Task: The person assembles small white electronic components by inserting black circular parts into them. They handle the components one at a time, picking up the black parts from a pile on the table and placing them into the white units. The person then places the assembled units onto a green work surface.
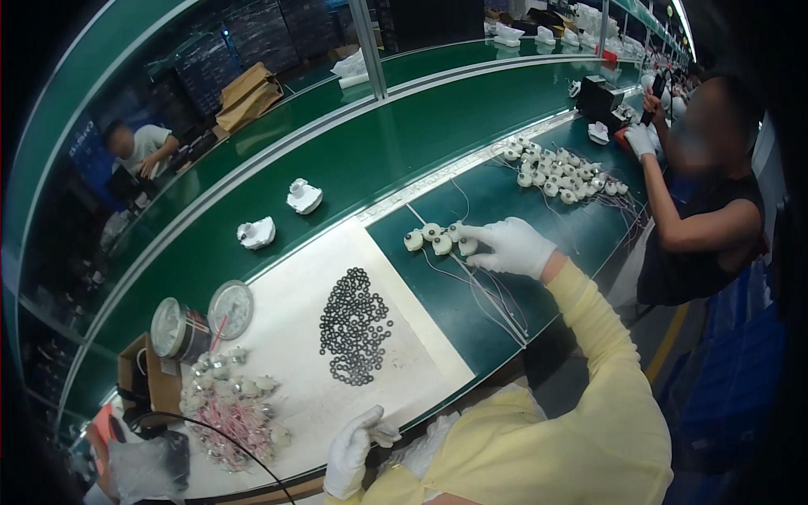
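My right hand (513, 247), in a white glove, reaches over the dark green mat. Its thumb and index finger close around a small cream round motor (467, 246) with a dark centre. Several like motors (442, 244) lie just left of its fingertips, with thin wires trailing toward the mat's front edge. My left hand (352, 452), also gloved, is at the table's front edge with its fingers curled in; whatever they hold is hidden. Beyond it, many small black rings (355, 328) are spread on a white sheet (421, 345).
A heap of motors with pink wires (231, 412) lies at left, near an open tin (168, 328) and its lid (230, 310). More motors (560, 172) are piled at the far right. White pieces (305, 197) sit on the green conveyor. A co-worker (707, 202) is at right.
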Demonstrator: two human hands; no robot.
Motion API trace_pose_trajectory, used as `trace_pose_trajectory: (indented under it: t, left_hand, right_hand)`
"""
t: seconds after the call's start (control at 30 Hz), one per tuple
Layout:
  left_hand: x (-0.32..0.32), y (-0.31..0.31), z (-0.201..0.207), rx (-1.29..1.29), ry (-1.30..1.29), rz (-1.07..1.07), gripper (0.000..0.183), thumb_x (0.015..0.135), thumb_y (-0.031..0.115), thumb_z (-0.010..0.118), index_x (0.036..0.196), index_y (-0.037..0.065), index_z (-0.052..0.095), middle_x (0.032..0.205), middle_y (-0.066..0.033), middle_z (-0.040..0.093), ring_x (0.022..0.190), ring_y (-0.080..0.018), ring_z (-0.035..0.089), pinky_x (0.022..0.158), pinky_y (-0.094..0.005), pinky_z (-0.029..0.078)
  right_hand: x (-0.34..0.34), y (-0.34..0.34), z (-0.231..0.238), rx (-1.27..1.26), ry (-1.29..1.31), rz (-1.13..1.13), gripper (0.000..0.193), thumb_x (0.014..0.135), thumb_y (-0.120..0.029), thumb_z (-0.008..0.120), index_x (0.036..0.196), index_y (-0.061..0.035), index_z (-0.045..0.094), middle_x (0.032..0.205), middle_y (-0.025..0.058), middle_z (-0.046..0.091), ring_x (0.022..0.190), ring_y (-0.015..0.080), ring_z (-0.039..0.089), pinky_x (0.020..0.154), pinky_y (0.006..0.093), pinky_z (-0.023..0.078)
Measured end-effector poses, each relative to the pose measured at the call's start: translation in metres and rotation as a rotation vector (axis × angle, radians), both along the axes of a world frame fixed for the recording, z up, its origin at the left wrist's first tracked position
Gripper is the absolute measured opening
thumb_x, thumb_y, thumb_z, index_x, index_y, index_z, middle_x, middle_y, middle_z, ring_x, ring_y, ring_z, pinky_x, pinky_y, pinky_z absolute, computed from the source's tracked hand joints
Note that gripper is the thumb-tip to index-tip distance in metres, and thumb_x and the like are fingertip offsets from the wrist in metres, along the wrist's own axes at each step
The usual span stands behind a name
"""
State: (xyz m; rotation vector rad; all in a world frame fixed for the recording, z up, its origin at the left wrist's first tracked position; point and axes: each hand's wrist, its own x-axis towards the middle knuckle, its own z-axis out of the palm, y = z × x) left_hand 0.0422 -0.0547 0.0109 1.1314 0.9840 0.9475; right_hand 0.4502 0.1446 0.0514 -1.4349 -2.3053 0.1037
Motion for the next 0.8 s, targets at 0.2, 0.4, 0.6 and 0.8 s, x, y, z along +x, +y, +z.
trace_pose_trajectory:
  t: [0.2, 0.4, 0.6, 0.8]
  left_hand:
    - [-0.003, 0.002, 0.001, -0.033, -0.022, 0.054, 0.064, 0.105, 0.049, 0.055, 0.139, -0.005, 0.056, 0.104, -0.0246, 0.070, 0.090, -0.0325, 0.070, 0.081, -0.0412, 0.056]
    - [-0.003, 0.006, -0.004, -0.026, -0.056, 0.051, 0.060, 0.106, 0.047, 0.053, 0.137, -0.005, 0.057, 0.102, -0.0237, 0.070, 0.089, -0.0320, 0.070, 0.079, -0.0406, 0.057]
    - [-0.033, -0.002, -0.054, -0.045, -0.028, 0.088, 0.061, 0.108, 0.047, 0.049, 0.139, -0.005, 0.055, 0.101, -0.0193, 0.071, 0.089, -0.0267, 0.069, 0.078, -0.0364, 0.055]
    - [-0.034, -0.011, -0.064, -0.267, -0.299, 0.123, 0.067, 0.110, 0.048, 0.046, 0.145, -0.009, 0.049, 0.100, -0.0140, 0.072, 0.092, -0.0209, 0.065, 0.085, -0.0354, 0.053]
  right_hand:
    - [0.007, 0.008, -0.013, 0.061, 0.009, 0.022, 0.020, 0.087, -0.029, 0.073, 0.098, -0.0123, 0.075, 0.087, 0.0095, 0.075, 0.079, 0.0309, 0.072, 0.072, 0.0408, 0.056]
    - [0.007, 0.011, -0.013, 0.023, 0.076, 0.065, 0.015, 0.088, -0.027, 0.071, 0.091, -0.0122, 0.076, 0.084, 0.0094, 0.074, 0.079, 0.0298, 0.072, 0.073, 0.0411, 0.056]
    - [-0.001, -0.035, 0.016, 0.183, 0.198, 0.073, 0.014, 0.084, -0.018, 0.077, 0.094, -0.0074, 0.077, 0.085, 0.0132, 0.075, 0.074, 0.0312, 0.072, 0.067, 0.0387, 0.057]
    - [-0.067, -0.121, 0.018, 0.195, 0.385, 0.216, 0.019, 0.085, -0.018, 0.076, 0.101, -0.0074, 0.071, 0.077, 0.0057, 0.070, 0.064, 0.0279, 0.066, 0.056, 0.0409, 0.050]
